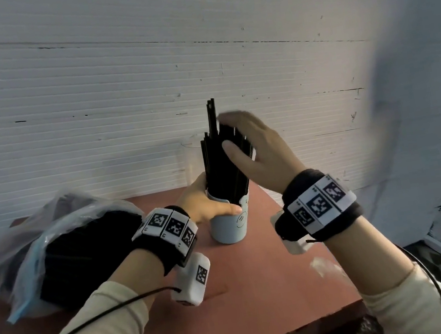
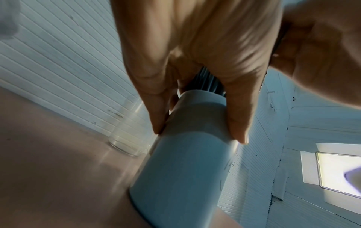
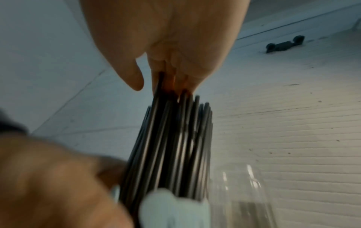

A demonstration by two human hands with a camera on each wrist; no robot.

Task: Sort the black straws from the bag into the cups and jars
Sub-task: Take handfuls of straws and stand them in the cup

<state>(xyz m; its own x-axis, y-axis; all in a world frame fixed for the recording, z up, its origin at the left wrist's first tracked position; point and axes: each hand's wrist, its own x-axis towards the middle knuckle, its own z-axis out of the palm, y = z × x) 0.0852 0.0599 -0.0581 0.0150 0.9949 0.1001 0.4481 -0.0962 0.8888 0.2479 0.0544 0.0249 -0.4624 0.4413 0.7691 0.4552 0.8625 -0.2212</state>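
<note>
White ribbed wall panels stood behind the reddish-brown table [image 1: 262, 290] where we worked. Near its far edge we steadied a pale blue cup [image 1: 227, 227] with our left hand [image 1: 205, 204], fingers and thumb curled round its upper wall. That cup was already packed with black straws [image 1: 225, 166], standing upright and splaying a little at the top, a few taller than the rest. Our right hand [image 1: 258, 155] lay against their upper ends with fingers straight, pressing or tapping them rather than clasping any. Just behind the cup, by the wall, a clear glass jar [image 2: 129, 135] stood, and we could not tell whether it held anything. At the table's left edge the plastic bag [image 1: 53, 251] bulged with a thick bundle of straws. We judged one cup about filled and most of the sorting yet to do.
</note>
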